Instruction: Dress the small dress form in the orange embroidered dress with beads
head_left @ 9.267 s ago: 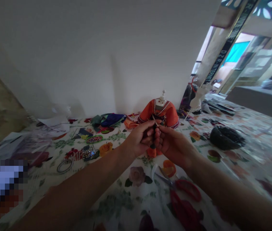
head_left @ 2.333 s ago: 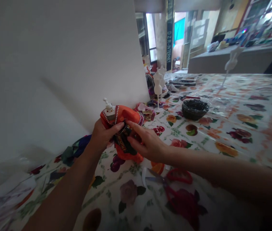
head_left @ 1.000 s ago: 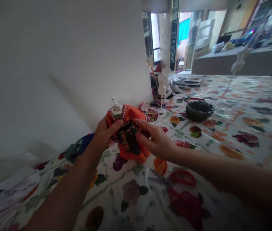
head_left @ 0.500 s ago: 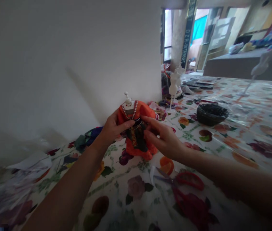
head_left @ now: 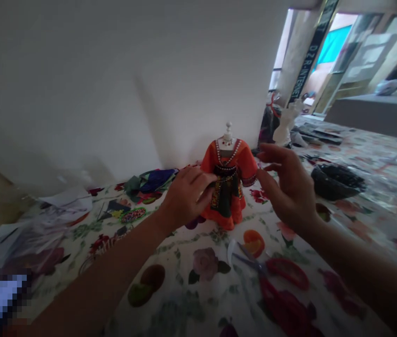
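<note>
Floral tabletop (head_left: 191, 299) against a white wall: the dress (head_left: 231, 187) stands upright at its middle. Left hand (head_left: 186, 199) curls closed on its waist; right hand (head_left: 289, 187) hovers spread open just beside it, holding nothing. Scissors (head_left: 271, 269) lie near.

Orange doll dress (head_left: 228, 187), floral tablecloth (head_left: 198, 281)

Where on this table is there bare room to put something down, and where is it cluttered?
Bare tablecloth lies between the left forearm and the scissors, in front of the dressed mannequin. The cloth before the black bowl, beyond the right forearm, looks bare but blurred. Crowded: fabric scraps and plastic bags at left.
</note>
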`<state>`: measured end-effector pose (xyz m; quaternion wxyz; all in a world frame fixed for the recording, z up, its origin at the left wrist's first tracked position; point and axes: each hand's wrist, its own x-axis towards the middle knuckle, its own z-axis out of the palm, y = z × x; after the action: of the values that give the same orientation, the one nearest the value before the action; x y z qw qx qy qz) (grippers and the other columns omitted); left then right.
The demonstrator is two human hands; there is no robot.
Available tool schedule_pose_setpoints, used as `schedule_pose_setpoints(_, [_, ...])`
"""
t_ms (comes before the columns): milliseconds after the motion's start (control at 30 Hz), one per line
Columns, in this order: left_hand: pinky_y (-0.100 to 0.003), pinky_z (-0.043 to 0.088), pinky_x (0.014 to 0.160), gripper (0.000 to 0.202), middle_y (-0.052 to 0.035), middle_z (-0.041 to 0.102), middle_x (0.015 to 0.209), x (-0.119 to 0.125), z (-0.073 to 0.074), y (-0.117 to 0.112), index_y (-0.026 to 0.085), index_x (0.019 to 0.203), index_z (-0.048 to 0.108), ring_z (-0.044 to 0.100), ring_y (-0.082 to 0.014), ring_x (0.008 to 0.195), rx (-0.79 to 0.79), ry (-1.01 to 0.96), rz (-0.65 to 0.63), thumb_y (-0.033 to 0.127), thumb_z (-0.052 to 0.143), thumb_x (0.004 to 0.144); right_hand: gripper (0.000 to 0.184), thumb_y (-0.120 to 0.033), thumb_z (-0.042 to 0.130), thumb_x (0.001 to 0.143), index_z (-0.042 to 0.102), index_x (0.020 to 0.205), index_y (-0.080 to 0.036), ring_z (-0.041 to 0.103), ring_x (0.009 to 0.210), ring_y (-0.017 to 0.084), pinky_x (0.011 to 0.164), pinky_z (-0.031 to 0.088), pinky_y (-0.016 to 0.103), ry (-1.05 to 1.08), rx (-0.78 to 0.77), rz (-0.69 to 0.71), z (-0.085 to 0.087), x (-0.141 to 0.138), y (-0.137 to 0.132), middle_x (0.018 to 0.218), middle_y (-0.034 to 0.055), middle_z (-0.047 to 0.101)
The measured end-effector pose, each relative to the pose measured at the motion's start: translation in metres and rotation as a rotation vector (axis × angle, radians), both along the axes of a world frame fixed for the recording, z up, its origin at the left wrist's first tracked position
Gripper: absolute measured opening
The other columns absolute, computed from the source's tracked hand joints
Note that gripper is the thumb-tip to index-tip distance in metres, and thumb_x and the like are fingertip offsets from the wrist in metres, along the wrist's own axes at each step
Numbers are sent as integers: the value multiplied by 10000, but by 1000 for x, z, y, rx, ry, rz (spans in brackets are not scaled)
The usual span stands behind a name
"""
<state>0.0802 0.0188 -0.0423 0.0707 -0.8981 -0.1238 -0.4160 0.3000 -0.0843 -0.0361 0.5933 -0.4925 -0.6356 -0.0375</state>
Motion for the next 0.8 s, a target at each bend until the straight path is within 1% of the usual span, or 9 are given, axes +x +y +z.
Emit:
schedule_pose_setpoints(100, [-378,510,821,131,-77,651,947,10,1,1,181,1062,615,583,-220,885,64,82,76,199,531,964,539,-312,610,941,463,1459,-317,534,1288,310,1030,509,520,-100,-15,18,6,6,10,1388,117,543])
schedule_pose_setpoints(200, [-392,494,822,113,-86,628,927,14,3,3,175,995,626,557,-234,872,65,141,134,228,531,965,691,-298,642,910,354,1538,-323,467,1377,314,1120,438,548,-191,-124,97,11,14,19,1486,107,478])
schedule_pose_setpoints(300, [-394,480,823,118,-87,607,918,16,6,2,172,929,625,540,-238,872,39,168,136,233,529,960,806,-278,680,868,293,1575,-286,447,1400,322,1154,397,551,-233,-269,182,14,19,28,1521,125,444])
schedule_pose_setpoints(367, [-390,472,826,108,-85,601,926,15,8,1,175,910,620,538,-235,876,9,165,125,213,528,950,845,-286,705,840,291,1576,-254,450,1394,336,1153,393,558,-247,-333,234,16,19,32,1511,145,452])
schedule_pose_setpoints(467, [-380,464,823,67,-78,598,933,13,13,0,178,898,616,543,-230,886,-38,135,106,181,553,918,872,-307,744,804,316,1560,-236,465,1372,355,1151,377,587,-264,-358,268,18,17,37,1471,156,493])
schedule_pose_setpoints(567, [-358,459,802,44,-64,599,913,11,17,0,178,880,606,552,-218,878,-98,94,80,157,571,897,906,-308,768,785,311,1563,-229,460,1372,367,1163,345,604,-278,-339,267,20,17,41,1483,157,487])
schedule_pose_setpoints(667, [-348,451,804,37,-52,607,895,10,20,2,178,871,594,560,-209,875,-148,76,74,155,576,893,922,-305,779,783,304,1570,-234,485,1352,365,1155,363,597,-261,-330,259,19,17,45,1473,154,497])
schedule_pose_setpoints(733, [-352,440,809,33,-48,614,891,10,21,4,184,870,588,565,-212,882,-155,89,95,165,577,894,935,-305,793,775,306,1571,-256,527,1308,358,1123,412,586,-236,-321,247,18,18,48,1445,146,522])
schedule_pose_setpoints(800, [-354,427,805,29,-45,620,891,10,21,6,187,872,584,573,-215,888,-152,107,119,171,574,894,956,-306,809,761,308,1574,-264,580,1237,349,1055,487,565,-211,-320,242,17,19,51,1391,142,559])
